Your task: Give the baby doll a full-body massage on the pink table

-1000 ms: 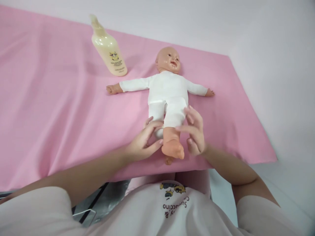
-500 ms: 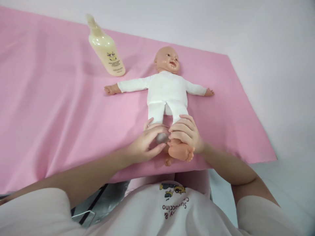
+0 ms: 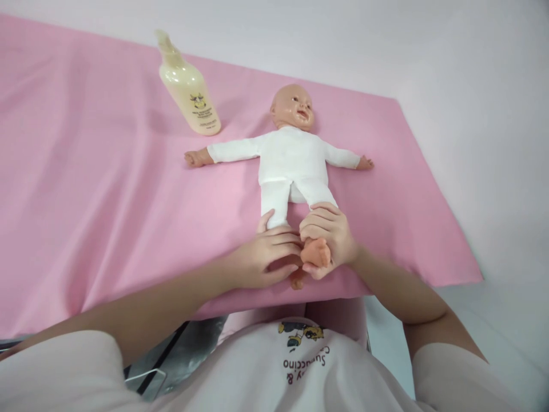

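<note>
The right hand (image 3: 328, 240) has its grip wrapped around the baby doll (image 3: 291, 163)'s bare foot; the left hand (image 3: 263, 260) grips the other lower leg. The doll looks light, with stiff plastic limbs and a soft body, best held at the ankles.

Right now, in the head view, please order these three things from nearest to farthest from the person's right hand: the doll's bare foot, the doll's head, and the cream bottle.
1. The doll's bare foot: inside the right hand, at the cloth's near edge.
2. The doll's head: farther up, in the middle.
3. The cream bottle: farthest, at the upper left.
</note>
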The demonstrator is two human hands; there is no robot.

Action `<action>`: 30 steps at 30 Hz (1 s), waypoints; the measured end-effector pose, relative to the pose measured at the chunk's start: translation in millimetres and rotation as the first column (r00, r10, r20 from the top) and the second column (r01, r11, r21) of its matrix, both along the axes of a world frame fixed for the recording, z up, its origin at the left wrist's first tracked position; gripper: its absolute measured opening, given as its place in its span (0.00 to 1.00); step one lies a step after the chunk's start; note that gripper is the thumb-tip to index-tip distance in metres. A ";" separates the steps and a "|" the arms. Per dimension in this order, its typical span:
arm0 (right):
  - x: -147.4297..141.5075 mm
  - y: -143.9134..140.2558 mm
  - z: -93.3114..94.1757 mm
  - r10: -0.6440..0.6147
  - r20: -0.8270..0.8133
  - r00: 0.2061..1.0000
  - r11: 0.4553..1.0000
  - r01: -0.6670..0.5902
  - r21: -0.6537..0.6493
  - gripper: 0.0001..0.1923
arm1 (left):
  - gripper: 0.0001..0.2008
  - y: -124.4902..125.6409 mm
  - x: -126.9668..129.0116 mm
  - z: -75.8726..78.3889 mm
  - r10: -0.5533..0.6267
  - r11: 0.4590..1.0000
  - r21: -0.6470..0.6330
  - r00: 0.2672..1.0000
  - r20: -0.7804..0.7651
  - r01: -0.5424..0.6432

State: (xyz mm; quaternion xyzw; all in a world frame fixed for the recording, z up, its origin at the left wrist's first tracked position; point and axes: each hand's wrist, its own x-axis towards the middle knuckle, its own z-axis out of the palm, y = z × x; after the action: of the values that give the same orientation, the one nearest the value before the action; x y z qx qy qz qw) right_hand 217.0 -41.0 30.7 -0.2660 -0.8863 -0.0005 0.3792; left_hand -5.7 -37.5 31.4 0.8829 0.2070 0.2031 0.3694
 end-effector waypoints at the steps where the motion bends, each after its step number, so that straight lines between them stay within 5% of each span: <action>1: -0.4 -0.7 2.1 -0.007 -0.014 1.000 1.000 0.007 -0.011 0.19 | 0.11 -0.4 0.4 0.5 -0.002 1.000 0.008 1.000 -0.007 0.002; 9: 4.1 -2.8 9.0 -0.012 -0.062 0.998 1.000 0.010 -0.026 0.16 | 0.09 3.3 -1.9 -2.1 0.019 0.998 0.052 0.999 -0.028 -0.018; 19: 1.3 -4.4 9.4 0.051 -0.121 0.991 0.998 -0.048 0.028 0.28 | 0.14 5.9 -2.2 -7.8 0.013 0.965 0.261 0.999 0.047 -0.025; 24: -3.9 -10.8 5.0 0.159 -0.131 0.979 0.987 -0.156 0.030 0.26 | 0.09 3.1 -2.7 -8.4 -0.120 0.960 0.264 0.988 0.097 0.091; 30: -6.1 -11.7 3.3 0.198 -0.133 0.971 0.973 -0.179 0.143 0.26 | 0.16 -0.6 -3.8 -6.2 -0.228 0.940 0.281 0.968 0.101 0.192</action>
State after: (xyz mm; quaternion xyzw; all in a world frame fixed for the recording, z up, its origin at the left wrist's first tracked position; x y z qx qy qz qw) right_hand 210.8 -52.7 34.0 -0.1546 -0.8754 -0.0026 0.4580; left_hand -9.5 -38.1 25.2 0.9264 0.0570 0.2467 0.2786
